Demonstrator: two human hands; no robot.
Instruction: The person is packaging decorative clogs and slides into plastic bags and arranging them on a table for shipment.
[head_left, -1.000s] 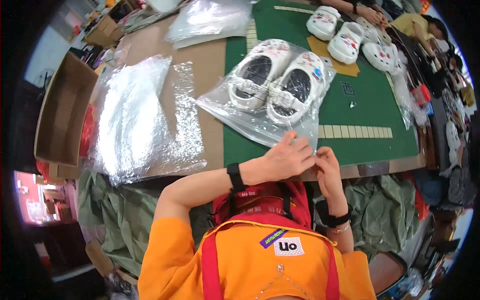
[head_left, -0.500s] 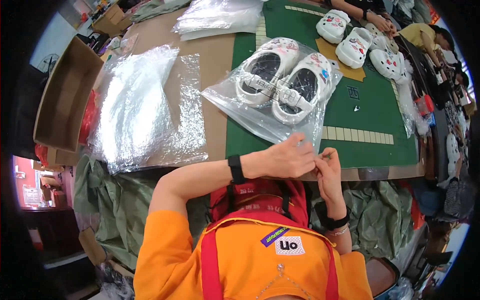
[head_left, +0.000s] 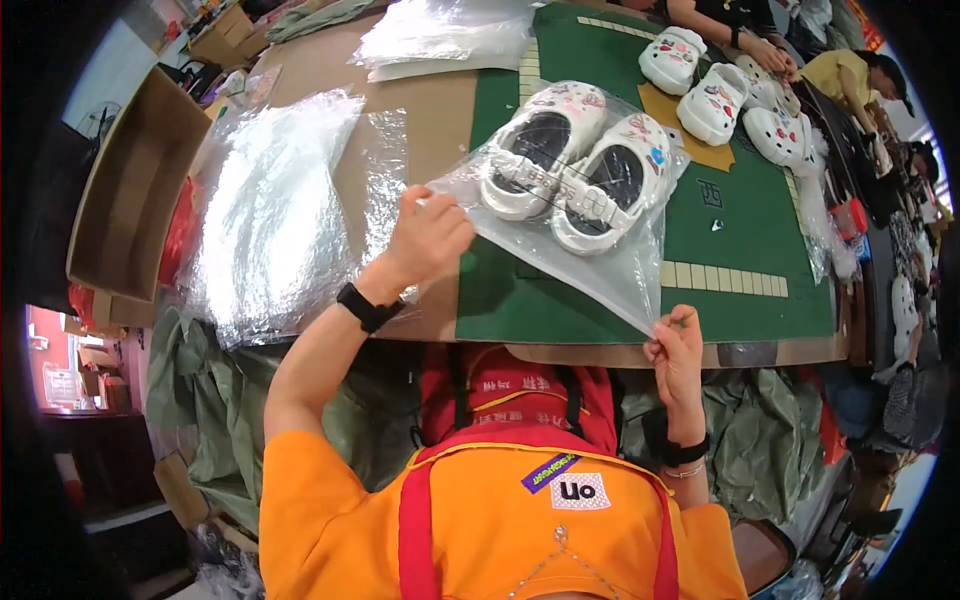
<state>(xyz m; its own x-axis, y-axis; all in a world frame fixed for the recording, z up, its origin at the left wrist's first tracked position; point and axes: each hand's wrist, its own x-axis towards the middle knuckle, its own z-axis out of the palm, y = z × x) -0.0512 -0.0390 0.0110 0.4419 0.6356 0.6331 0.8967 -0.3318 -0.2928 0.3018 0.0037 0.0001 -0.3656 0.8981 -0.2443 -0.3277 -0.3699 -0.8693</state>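
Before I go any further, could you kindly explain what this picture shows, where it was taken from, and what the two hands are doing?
There is no machine here: a person works with two bare hands. The picture comes from a wide camera worn on the head, looking down, so straight edges bend and the person's orange top fills the bottom. The left hand grips one corner of a clear plastic bag, and the right hand pinches its other near corner. Inside the bag sits a pair of white clogs. The bag rests over a green mat on a brown table. To the left lies a stack of clear bags beside a cardboard box. More white clogs lie farther off, near another person's hands.
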